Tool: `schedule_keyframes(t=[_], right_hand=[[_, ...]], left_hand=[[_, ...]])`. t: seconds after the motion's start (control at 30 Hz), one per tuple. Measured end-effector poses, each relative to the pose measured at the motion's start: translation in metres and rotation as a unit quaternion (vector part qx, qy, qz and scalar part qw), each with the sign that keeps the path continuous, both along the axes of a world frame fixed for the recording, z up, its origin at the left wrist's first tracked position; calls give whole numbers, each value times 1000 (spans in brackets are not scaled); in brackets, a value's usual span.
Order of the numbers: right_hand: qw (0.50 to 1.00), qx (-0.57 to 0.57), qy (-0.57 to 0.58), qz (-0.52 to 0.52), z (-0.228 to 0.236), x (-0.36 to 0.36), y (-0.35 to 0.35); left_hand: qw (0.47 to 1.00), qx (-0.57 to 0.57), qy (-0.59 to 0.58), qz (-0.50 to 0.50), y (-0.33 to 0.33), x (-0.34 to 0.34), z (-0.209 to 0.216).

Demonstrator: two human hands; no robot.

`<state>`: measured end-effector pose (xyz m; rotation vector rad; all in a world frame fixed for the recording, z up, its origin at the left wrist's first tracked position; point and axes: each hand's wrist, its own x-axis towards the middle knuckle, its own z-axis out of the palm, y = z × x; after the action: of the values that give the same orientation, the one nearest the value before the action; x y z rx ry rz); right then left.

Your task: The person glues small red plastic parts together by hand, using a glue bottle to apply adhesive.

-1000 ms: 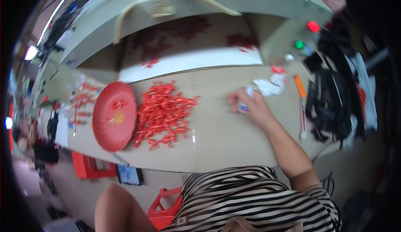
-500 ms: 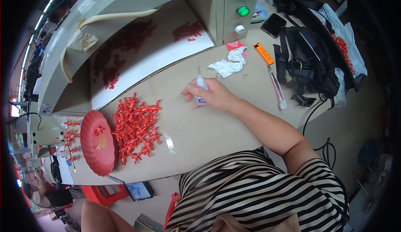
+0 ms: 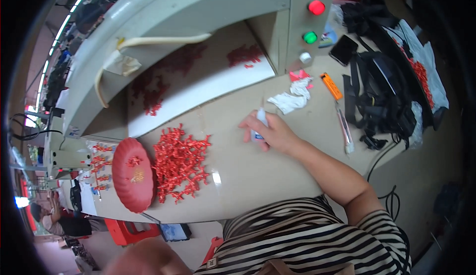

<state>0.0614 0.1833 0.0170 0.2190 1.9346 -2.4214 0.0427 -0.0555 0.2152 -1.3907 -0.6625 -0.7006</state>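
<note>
My right hand (image 3: 271, 132) is closed around a small translucent squeeze bottle (image 3: 259, 126) with a thin needle-like tip pointing away from me. Hand and bottle are over the bare middle of the table. To their left lies a loose pile of small shiny red branching pieces (image 3: 181, 163). Beside that pile stands a red scalloped dish (image 3: 130, 203), holding a few red pieces and a small heap of tiny yellowish bits (image 3: 137, 176). My left hand is out of sight; only a blurred patch of bare skin shows at the lower left edge.
A grey machine housing (image 3: 218, 7) arches over a white sheet (image 3: 238, 86) with more red pieces. Crumpled white gloves or cloth (image 3: 290, 101), an orange cutter-like tool (image 3: 331, 86), a black phone (image 3: 343, 50) and black straps (image 3: 379, 96) lie at right. Colourful small figures (image 3: 101, 166) stand far left.
The whole view has shifted, so things appear farther right and lower. My right hand still holds the bottle over the table. The bare skin at the lower left has moved right and blurred.
</note>
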Motion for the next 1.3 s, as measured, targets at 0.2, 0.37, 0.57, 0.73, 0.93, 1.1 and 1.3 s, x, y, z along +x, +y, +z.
schedule_keyframes(t=[0.2,0.37,0.57,0.73,0.93,1.1,1.3], right_hand=[[999,48,10,-13,-12,3,-8],[987,160,7,-2,-3,7,-8],[988,149,41,-27,-12,3,-9],[996,29,56,-66,2,4,1],[998,3,24,-54,13,7,-14],[999,2,7,-51,10,8,-14],[999,42,-4,-33,8,3,-9]], left_hand=[[691,-381,-553,269,31,-178,-134],[686,-409,-455,393,27,-268,-194],[658,-379,-544,357,37,-262,-180],[324,-185,-889,-266,65,-118,-132],[221,-110,-865,-437,68,-45,-187],[258,-169,-875,-373,74,-41,-208],[298,-286,-881,-233,73,-37,-200]])
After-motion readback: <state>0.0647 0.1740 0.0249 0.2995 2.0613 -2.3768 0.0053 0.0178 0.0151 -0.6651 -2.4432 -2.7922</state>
